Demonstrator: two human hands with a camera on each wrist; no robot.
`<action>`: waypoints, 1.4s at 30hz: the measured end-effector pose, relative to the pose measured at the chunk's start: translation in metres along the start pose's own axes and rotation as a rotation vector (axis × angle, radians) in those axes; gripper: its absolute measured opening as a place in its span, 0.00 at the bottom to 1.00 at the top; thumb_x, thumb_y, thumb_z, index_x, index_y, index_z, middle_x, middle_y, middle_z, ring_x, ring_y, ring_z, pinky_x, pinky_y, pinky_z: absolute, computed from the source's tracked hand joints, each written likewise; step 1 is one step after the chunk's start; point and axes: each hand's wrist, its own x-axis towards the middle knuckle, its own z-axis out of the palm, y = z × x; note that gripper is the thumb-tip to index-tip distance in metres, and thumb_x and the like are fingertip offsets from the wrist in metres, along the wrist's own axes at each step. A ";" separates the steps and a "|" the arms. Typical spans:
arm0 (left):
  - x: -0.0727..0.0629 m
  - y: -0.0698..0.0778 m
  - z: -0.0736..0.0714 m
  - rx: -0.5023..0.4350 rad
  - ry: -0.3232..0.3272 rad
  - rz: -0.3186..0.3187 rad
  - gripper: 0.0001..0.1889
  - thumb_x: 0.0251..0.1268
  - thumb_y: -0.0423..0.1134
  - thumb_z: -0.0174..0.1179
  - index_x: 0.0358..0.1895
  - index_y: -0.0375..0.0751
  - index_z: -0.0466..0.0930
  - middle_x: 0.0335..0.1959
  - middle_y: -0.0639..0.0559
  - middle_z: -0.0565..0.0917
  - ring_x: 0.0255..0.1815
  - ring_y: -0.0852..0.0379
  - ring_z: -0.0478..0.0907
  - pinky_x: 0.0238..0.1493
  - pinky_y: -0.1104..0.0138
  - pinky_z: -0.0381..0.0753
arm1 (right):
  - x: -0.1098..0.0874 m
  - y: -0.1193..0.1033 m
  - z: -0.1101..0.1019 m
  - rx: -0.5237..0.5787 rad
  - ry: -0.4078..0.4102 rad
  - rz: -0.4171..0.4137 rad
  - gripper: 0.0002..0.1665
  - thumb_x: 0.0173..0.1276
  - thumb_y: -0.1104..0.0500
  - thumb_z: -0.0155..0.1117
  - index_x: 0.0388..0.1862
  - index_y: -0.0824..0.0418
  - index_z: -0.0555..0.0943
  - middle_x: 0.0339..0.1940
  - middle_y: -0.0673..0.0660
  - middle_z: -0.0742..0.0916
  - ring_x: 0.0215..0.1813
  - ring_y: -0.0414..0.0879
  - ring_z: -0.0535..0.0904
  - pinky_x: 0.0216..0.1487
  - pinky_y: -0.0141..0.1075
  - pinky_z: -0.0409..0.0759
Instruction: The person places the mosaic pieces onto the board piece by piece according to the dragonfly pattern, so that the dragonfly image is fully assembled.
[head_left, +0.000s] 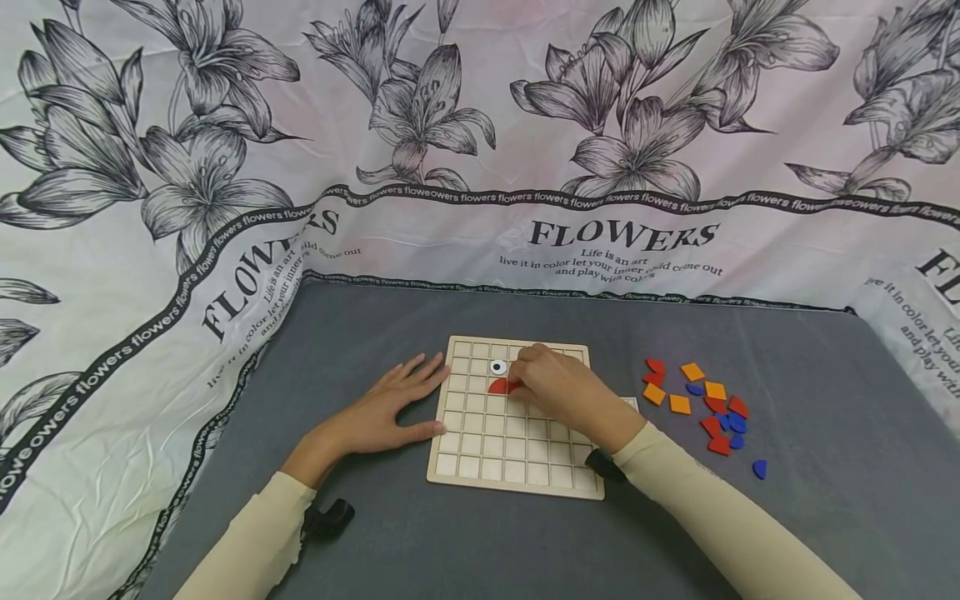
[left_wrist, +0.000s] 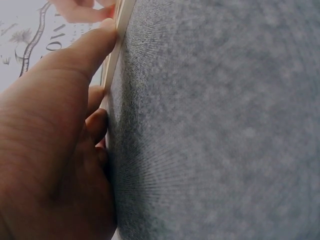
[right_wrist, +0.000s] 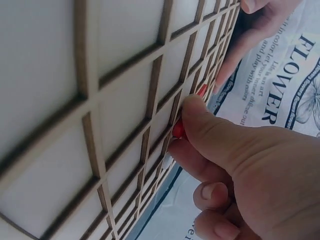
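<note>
A wooden grid board (head_left: 480,450) with pale square cells lies on the grey cloth. My right hand (head_left: 558,387) is over its upper part, pinching a small red piece (right_wrist: 178,129) between thumb and forefinger at the grid. Beside that piece, another red piece (head_left: 497,387) with a curved edge sits in a cell. One cell above it holds a round white eye piece (head_left: 498,367) with a dark centre. My left hand (head_left: 390,408) lies spread at the board's left side, its thumb and fingertips touching the edge. My right fingers partly cover the cells beneath them.
Right of the board lie scattered orange squares (head_left: 679,405), red pieces (head_left: 718,445) and blue pieces (head_left: 760,469), several of each. A pale card (head_left: 631,402) shows partly from behind my right wrist. A flower-printed cloth (head_left: 420,233) rises behind the grey surface (head_left: 390,533).
</note>
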 end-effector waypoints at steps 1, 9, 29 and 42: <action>0.000 0.000 0.000 0.001 0.000 0.001 0.46 0.75 0.62 0.63 0.87 0.54 0.51 0.88 0.53 0.47 0.89 0.44 0.38 0.83 0.42 0.38 | 0.000 -0.001 -0.001 0.003 -0.005 0.004 0.03 0.70 0.56 0.78 0.38 0.51 0.90 0.37 0.48 0.85 0.43 0.43 0.78 0.43 0.37 0.82; 0.000 0.001 -0.001 0.004 -0.004 -0.004 0.46 0.75 0.62 0.63 0.87 0.54 0.51 0.88 0.53 0.47 0.89 0.44 0.38 0.83 0.41 0.38 | 0.000 -0.001 -0.001 0.008 0.006 0.002 0.04 0.68 0.55 0.79 0.37 0.51 0.90 0.36 0.48 0.86 0.39 0.43 0.78 0.41 0.37 0.82; 0.000 -0.003 0.002 0.010 -0.001 -0.004 0.46 0.75 0.64 0.62 0.88 0.55 0.50 0.89 0.54 0.46 0.89 0.45 0.37 0.83 0.42 0.37 | -0.049 0.056 -0.038 0.153 0.078 0.277 0.14 0.78 0.51 0.68 0.55 0.56 0.89 0.40 0.48 0.90 0.30 0.38 0.78 0.30 0.39 0.75; 0.000 0.003 0.000 -0.003 -0.007 -0.008 0.46 0.75 0.63 0.62 0.88 0.55 0.49 0.89 0.53 0.45 0.89 0.44 0.36 0.83 0.41 0.37 | -0.108 0.114 -0.057 0.119 0.082 0.431 0.16 0.79 0.59 0.66 0.62 0.61 0.87 0.52 0.59 0.89 0.41 0.50 0.86 0.33 0.44 0.83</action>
